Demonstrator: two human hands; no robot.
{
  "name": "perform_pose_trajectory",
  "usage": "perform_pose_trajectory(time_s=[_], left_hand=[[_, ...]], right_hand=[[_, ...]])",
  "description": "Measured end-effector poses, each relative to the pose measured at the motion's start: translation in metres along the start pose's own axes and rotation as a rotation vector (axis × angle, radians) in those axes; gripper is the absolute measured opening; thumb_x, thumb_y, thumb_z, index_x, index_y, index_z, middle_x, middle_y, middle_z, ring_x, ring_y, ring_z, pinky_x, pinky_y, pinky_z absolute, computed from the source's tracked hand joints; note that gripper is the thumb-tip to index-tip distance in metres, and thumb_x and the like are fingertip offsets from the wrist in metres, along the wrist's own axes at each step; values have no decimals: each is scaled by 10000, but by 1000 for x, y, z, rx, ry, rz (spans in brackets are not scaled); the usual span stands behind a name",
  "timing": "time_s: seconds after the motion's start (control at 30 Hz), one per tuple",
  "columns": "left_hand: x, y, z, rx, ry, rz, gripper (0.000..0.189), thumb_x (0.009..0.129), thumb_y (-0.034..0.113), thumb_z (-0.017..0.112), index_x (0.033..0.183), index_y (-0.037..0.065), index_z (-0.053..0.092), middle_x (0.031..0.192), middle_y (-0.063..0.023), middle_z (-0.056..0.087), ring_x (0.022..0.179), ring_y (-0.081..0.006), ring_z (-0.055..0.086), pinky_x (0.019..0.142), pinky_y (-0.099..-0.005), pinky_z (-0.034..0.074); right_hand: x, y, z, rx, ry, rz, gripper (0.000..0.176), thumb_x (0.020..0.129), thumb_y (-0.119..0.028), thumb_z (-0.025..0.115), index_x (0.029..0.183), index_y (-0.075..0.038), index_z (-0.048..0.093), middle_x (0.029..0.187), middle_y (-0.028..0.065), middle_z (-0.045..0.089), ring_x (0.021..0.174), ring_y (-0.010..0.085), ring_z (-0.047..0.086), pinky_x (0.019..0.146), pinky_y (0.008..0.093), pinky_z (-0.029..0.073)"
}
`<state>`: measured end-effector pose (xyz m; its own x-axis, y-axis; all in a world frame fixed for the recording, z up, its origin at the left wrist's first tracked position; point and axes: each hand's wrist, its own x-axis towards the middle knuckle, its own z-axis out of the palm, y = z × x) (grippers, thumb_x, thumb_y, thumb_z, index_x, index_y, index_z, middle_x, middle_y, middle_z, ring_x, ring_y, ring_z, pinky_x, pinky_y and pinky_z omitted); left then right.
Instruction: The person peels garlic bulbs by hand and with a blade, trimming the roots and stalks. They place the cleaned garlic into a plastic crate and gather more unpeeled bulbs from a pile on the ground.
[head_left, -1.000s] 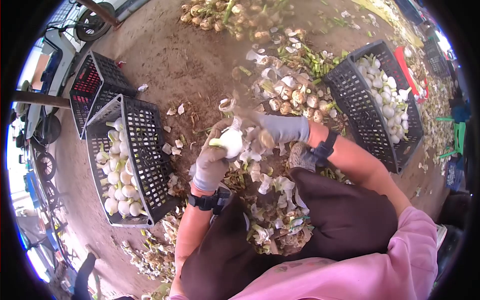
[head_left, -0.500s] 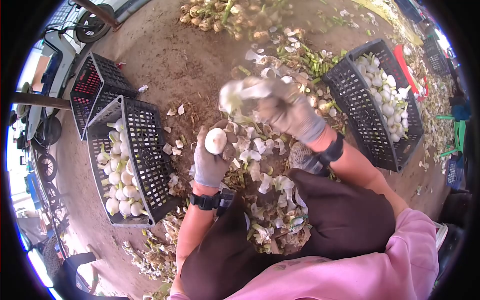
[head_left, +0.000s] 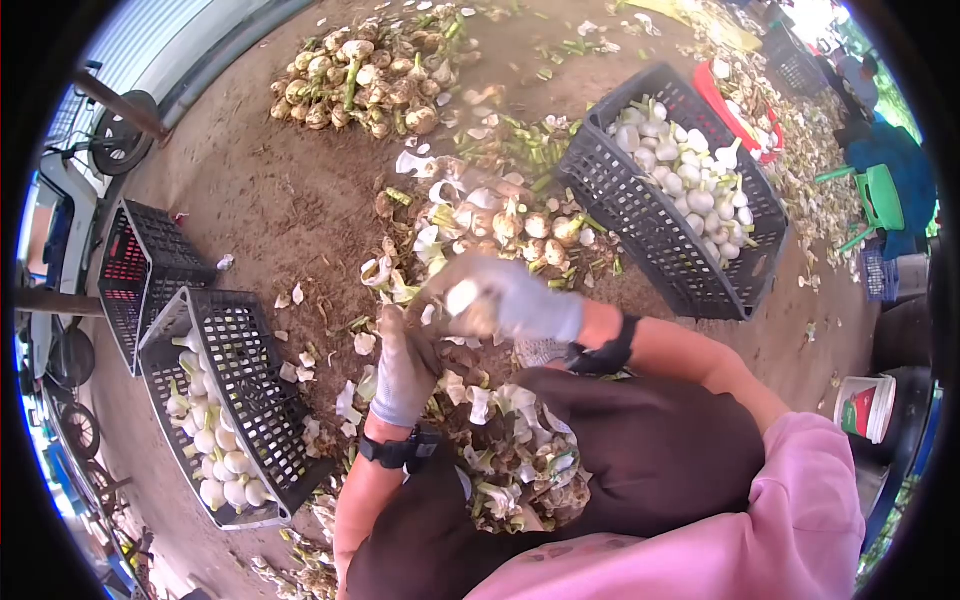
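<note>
Right grip [head_left: 515, 302] on a blurred bulb [head_left: 463, 297], open soil [head_left: 325, 245] between crate walls [head_left: 252, 375].

Brown earth floor [head_left: 250, 215] bears black perforated plastic crates [head_left: 630, 222] at two and eight o'clock, heaped round tan bulbs [head_left: 365, 80] at eleven.

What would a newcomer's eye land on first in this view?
Probably the gloved left hand and right hand near the centre, with what looks like a white bulb, blurred, between them. Next might come the black crate of whitish bulbs at upper right and a second crate at lower left. The pink top also stands out along the bottom.
</note>
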<state>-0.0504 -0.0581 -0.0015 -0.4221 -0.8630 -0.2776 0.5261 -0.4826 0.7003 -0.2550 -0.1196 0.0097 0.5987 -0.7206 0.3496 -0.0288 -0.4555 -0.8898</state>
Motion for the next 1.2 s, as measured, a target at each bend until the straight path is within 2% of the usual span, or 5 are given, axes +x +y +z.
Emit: perform_pose_trajectory(time_s=[0.1,0.27,0.53,0.8,1.2], left_hand=[[1,-10,6,110,210,-76,494,1003,452,451,1299,57,470,957,-127,664,746,-217,674,633,-312,542],[10,-22,-10,178,400,-159,303,974,248,538,1215,63,539,885,-96,663,695,-187,671,586,-294,527],[11,-23,-27,428,370,-74,296,942,175,564,1197,27,545,862,-60,648,729,-144,651,630,-274,518],[28,-16,-20,569,297,204,1102,721,-109,740,1554,178,78,1345,-141,422,958,-146,590,761,-272,545],[6,-9,-18,797,526,553,565,715,133,854,1156,6,524,1089,-52,590,1023,-128,542,937,-285,439]], right_hand=[[-9,-22,-82,400,625,337,329,854,-63,684,1166,-37,583,994,98,619,731,149,629,745,335,545],[-5,-38,-162,-1427,919,72,592,740,-266,800,1229,-73,528,1017,185,583,941,306,577,796,440,512],[7,113,-88,-552,-70,503,498,756,135,457,1159,-95,636,1408,178,495,1290,324,487,1063,359,390],[18,56,-45,513,16,675,332,869,63,494,1179,-5,592,1035,142,680,875,170,661,794,278,522],[27,24,43,1190,40,646,259,947,-252,631,1119,-63,596,1036,11,648,914,126,639,812,290,534]])
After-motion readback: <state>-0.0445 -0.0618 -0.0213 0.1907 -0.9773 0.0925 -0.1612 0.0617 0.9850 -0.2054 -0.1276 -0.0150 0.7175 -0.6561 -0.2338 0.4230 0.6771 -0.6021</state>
